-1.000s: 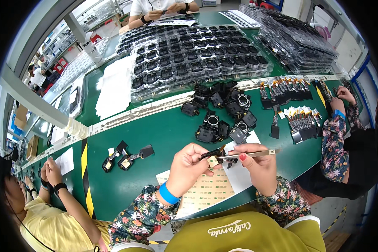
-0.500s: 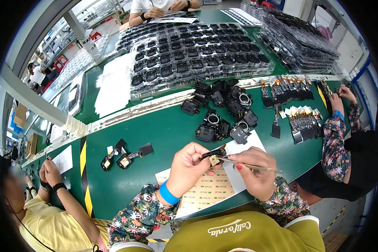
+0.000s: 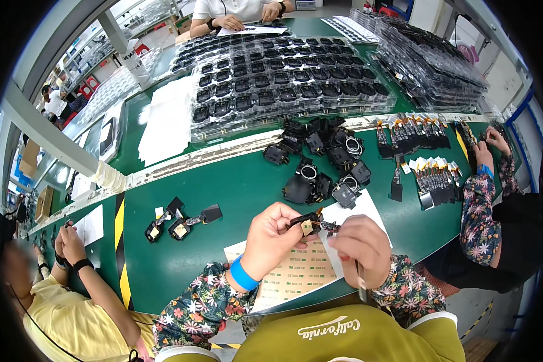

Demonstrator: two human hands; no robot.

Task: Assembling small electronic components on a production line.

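My left hand, with a blue wristband, pinches a small black plastic housing that bears a tan adhesive pad. A thin circuit strip sticks out of the housing's right side. At the strip's end are the fingertips of my right hand; whether they grip it I cannot tell. Metal tweezers are tucked in that hand, pointing down toward me. Beneath both hands lies a sheet of tan adhesive labels on white paper.
Left on the green bench lie two housings with strips. Ahead is a heap of black housings; rows of circuit strips lie to the right. Clear trays of black parts stand beyond. Co-workers' hands show at the sides and back.
The tweezers have swung from lying across toward the housing to pointing down in my right hand. Its fingertips are now at the circuit strip. My left hand still holds the housing.
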